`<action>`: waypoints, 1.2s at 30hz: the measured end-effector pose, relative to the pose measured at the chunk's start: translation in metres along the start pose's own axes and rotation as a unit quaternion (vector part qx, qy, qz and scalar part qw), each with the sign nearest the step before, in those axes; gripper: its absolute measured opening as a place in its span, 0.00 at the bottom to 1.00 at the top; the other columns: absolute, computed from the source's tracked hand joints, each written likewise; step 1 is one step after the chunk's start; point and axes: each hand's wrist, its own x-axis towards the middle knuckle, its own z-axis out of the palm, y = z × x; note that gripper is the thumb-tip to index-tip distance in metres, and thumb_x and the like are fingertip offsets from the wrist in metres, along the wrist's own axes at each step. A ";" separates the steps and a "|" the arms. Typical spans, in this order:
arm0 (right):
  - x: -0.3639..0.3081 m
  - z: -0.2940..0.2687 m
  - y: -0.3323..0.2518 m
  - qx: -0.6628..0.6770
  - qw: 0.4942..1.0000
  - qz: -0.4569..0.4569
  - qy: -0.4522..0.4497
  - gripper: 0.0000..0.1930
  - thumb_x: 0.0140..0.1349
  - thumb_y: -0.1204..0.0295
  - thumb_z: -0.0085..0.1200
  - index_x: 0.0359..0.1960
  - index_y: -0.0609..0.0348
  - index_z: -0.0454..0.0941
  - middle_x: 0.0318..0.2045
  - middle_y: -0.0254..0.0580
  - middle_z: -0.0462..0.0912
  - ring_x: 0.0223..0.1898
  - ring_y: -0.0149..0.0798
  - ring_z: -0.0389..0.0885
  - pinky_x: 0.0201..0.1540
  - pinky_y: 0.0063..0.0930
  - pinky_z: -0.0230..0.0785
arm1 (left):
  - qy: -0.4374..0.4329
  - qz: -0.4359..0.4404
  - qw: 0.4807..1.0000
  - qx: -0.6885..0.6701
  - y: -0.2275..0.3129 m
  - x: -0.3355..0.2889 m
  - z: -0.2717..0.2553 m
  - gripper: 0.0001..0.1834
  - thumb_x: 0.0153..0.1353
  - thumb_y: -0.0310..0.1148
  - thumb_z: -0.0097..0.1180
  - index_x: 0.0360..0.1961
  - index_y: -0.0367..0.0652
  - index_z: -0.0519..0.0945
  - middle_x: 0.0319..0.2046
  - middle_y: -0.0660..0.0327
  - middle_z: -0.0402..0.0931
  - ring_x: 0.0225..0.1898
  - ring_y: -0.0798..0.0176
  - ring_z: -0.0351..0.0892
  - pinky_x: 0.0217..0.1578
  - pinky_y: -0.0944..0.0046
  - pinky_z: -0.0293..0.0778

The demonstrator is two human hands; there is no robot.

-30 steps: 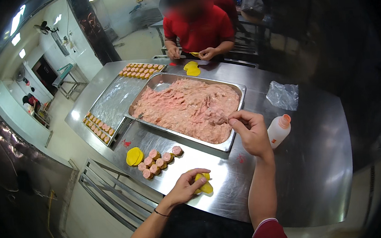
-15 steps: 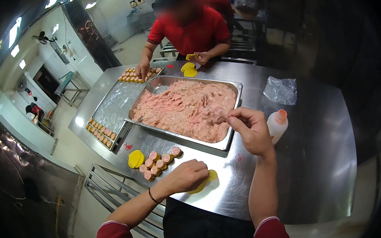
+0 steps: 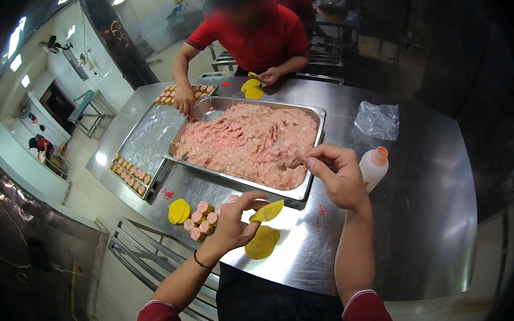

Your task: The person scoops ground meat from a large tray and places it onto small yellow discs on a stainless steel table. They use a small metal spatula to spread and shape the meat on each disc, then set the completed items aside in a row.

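Observation:
My left hand is closed on the edge of a yellow dumpling wrapper, raised above the near table edge. Below it lie more round yellow wrappers. My right hand pinches something I cannot make out at the near right of a deep steel tray. That tray is full of pink minced filling, and the fingertips are close to its surface. Partly behind my left hand sit several filled dumplings, pink on top with yellow sides. Beside them is another pile of yellow wrappers.
A white bottle with an orange top stands right of my right hand. Farther back lies a crumpled clear plastic bag. A film-lined flat tray holds dumplings at both ends. Across the steel table, a co-worker reaches into the filling tray's far left corner.
My left hand has lifted a wrapper off the table, uncovering the ones below. My right hand has hardly moved. The co-worker's hand has gone from the flat tray to the filling.

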 end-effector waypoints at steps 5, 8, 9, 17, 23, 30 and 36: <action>0.001 0.003 0.004 -0.020 1.000 -0.021 -0.004 0.07 0.71 0.76 0.61 0.42 0.69 0.87 0.27 0.25 0.82 0.29 0.16 0.73 0.31 0.15 0.63 | 0.050 -0.181 0.944 -0.272 0.000 0.005 0.016 0.14 0.74 0.24 0.58 0.58 0.30 0.81 0.50 0.57 0.86 0.50 0.61 0.88 0.55 0.62 0.83; 0.000 0.003 0.005 -0.029 1.000 -0.009 -0.003 0.07 0.71 0.76 0.61 0.42 0.69 0.87 0.27 0.25 0.81 0.28 0.16 0.72 0.30 0.16 0.62 | 0.097 -0.298 0.847 -0.430 -0.004 0.010 0.030 0.16 0.75 0.28 0.59 0.59 0.30 0.81 0.53 0.55 0.84 0.54 0.61 0.86 0.58 0.62 0.81; 0.000 0.003 0.004 -0.033 0.999 0.008 -0.004 0.07 0.71 0.76 0.61 0.42 0.69 0.87 0.27 0.25 0.81 0.28 0.16 0.72 0.30 0.16 0.62 | 0.099 -0.302 0.821 -0.474 -0.004 0.012 0.033 0.18 0.77 0.30 0.56 0.62 0.30 0.79 0.53 0.53 0.84 0.55 0.59 0.86 0.60 0.61 0.80; -0.001 0.013 0.010 -0.071 0.994 0.059 -0.051 0.11 0.71 0.79 0.57 0.50 0.70 0.88 0.29 0.29 0.85 0.35 0.21 0.79 0.39 0.19 0.71 | 0.188 -0.231 0.677 -0.673 0.031 0.041 0.038 0.29 0.85 0.44 0.36 0.72 0.28 0.65 0.69 0.44 0.71 0.72 0.49 0.72 0.77 0.48 0.65; 0.006 0.027 0.030 -0.168 0.982 -0.060 -0.068 0.16 0.66 0.82 0.57 0.53 0.63 0.89 0.32 0.49 0.88 0.31 0.39 0.84 0.38 0.35 0.76 | 0.175 -0.151 0.616 -0.753 0.047 0.050 0.028 0.36 0.85 0.51 0.30 0.75 0.26 0.59 0.72 0.42 0.66 0.76 0.48 0.64 0.81 0.48 0.55; 0.006 0.031 0.029 -0.303 0.943 -0.072 -0.117 0.18 0.62 0.82 0.56 0.52 0.58 0.91 0.34 0.55 0.86 0.35 0.54 0.85 0.44 0.41 0.77 | 0.204 -0.120 0.645 -0.726 0.034 0.053 0.019 0.35 0.84 0.49 0.34 0.74 0.25 0.59 0.72 0.42 0.66 0.76 0.47 0.63 0.81 0.48 0.53; 0.005 0.033 0.017 -0.258 0.962 -0.042 -0.080 0.16 0.62 0.80 0.58 0.50 0.60 0.91 0.38 0.55 0.89 0.37 0.53 0.87 0.47 0.37 0.79 | 0.314 -0.092 0.660 -0.676 0.024 0.053 0.000 0.37 0.83 0.52 0.38 0.72 0.24 0.61 0.71 0.42 0.68 0.75 0.47 0.64 0.80 0.50 0.54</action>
